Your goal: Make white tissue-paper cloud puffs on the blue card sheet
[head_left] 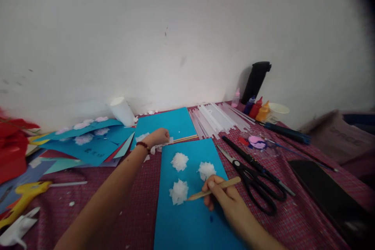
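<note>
A blue sheet of paper (190, 218) lies in front of me with three white tissue puffs (179, 161) stuck on it. My right hand (225, 197) is closed on a wooden stick (215, 188), whose tip touches the lower left puff (178, 191). My left hand (158, 137) rests in a loose fist at the sheet's far left corner, on scraps of white tissue (155, 148); a red bead bracelet sits on that wrist.
Black scissors (254, 177) lie right of the sheet, with a dark tablet (325, 191) beyond. White paper strips (219, 117), paint bottles (256, 107), a black flask (256, 80) and a cup stand by the wall. Left: more blue sheets (90, 144), a yellow glue gun (23, 199).
</note>
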Demonstrator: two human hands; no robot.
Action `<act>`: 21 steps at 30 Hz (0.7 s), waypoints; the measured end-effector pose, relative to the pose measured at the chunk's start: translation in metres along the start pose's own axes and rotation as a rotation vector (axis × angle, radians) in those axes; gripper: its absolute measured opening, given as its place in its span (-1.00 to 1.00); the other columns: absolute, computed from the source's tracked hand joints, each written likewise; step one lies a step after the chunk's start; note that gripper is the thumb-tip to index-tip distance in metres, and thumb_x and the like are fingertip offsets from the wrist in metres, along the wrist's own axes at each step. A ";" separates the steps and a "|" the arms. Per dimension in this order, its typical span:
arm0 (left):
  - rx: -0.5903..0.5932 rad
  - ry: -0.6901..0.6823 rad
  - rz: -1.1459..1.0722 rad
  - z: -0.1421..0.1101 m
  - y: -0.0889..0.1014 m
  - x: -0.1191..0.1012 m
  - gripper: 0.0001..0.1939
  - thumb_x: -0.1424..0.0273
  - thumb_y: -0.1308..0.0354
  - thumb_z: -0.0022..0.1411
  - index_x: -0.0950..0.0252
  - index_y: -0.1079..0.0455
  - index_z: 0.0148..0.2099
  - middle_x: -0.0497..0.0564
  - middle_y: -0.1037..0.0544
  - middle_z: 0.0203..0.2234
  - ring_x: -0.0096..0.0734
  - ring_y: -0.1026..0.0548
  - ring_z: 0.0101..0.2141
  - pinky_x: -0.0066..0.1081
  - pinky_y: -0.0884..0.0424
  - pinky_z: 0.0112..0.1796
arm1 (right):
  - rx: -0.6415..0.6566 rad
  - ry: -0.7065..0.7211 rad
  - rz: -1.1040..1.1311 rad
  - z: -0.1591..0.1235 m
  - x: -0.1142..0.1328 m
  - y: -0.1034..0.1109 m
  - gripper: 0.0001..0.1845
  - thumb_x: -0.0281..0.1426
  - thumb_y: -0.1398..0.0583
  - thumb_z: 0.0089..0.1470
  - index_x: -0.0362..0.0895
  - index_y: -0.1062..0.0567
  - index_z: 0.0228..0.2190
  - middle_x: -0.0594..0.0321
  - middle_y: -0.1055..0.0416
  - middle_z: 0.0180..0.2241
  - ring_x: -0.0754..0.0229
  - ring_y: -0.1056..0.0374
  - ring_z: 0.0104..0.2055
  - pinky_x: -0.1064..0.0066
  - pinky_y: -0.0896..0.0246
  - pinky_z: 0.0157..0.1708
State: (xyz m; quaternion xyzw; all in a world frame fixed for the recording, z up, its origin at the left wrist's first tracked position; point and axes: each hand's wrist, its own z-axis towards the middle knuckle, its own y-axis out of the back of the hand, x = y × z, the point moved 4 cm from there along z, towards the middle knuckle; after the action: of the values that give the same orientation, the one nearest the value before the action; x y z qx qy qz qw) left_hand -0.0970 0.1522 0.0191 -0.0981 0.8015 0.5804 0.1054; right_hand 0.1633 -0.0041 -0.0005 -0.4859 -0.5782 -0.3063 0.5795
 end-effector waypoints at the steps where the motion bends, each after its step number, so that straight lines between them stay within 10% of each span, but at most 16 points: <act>1: -0.010 -0.001 -0.011 -0.003 0.001 -0.002 -0.72 0.29 -0.10 0.29 0.35 -0.37 -0.03 0.06 -0.48 -0.15 -0.30 -0.49 -0.23 -0.24 -0.48 -0.23 | 0.002 0.004 -0.003 -0.001 0.001 0.000 -0.52 0.04 -0.14 0.02 -0.14 -0.42 -0.51 0.30 -0.36 -0.64 0.24 -0.25 -0.59 0.38 -0.16 -0.52; 12: -0.318 -0.087 -0.169 -0.056 0.033 0.000 -0.86 0.43 -0.01 0.10 0.34 -0.38 -0.34 -0.04 -0.47 -0.46 -0.40 -0.41 -0.41 -0.45 -0.30 -0.41 | 0.009 0.068 0.014 -0.005 0.013 -0.003 -0.58 -0.02 -0.16 0.03 -0.14 -0.42 -0.51 0.31 -0.35 -0.65 0.24 -0.24 -0.59 0.39 -0.13 -0.52; 21: -0.238 -0.072 -0.035 -0.013 0.010 -0.003 -0.77 0.31 -0.12 0.27 0.36 -0.39 -0.10 0.06 -0.49 -0.17 -0.30 -0.47 -0.20 -0.19 -0.43 -0.17 | 0.057 0.022 0.023 -0.007 0.010 -0.005 -0.51 0.04 -0.15 0.00 -0.16 -0.40 -0.51 0.32 -0.34 -0.66 0.27 -0.23 -0.60 0.43 -0.12 -0.53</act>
State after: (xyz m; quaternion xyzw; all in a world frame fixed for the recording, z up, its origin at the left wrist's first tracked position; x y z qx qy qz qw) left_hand -0.0971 0.1427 0.0327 -0.1032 0.7208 0.6726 0.1319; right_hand 0.1633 -0.0103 0.0113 -0.4724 -0.5748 -0.2881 0.6028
